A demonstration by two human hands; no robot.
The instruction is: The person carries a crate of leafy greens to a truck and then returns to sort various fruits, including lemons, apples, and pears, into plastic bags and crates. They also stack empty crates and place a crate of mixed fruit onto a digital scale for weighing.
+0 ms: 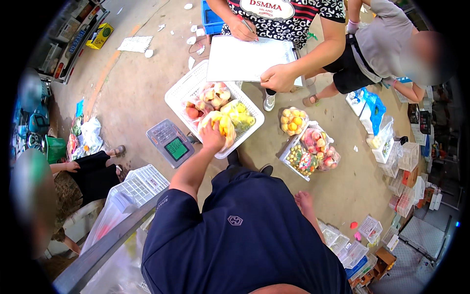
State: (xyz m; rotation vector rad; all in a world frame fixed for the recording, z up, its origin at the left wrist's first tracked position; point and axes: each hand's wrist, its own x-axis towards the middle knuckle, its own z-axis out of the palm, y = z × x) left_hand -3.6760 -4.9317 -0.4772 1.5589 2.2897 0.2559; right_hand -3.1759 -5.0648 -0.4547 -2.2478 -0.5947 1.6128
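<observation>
My left hand (213, 138) reaches into a white plastic basket (174, 93), its fingers closed on a clear bag of yellow fruit (228, 128). Beside that bag lie a bag of yellow-green fruit (240, 115) and bags of reddish, peach-like fruit (215, 95). A grey digital scale (159, 134) with a lit green display stands against the basket's left side. Low at my right side hangs my right hand (304, 200), seemingly empty with its fingers loosely extended. It is nearest to a white crate (293, 164) holding bagged small green fruit and reddish fruit.
Across the basket, a person holds a pen over a white sheet on a board (245, 59). Another person bends at the right near white boxes (362, 110). A bag of orange-yellow fruit (293, 121) sits by the crate. A metal rail (112, 245) runs at lower left.
</observation>
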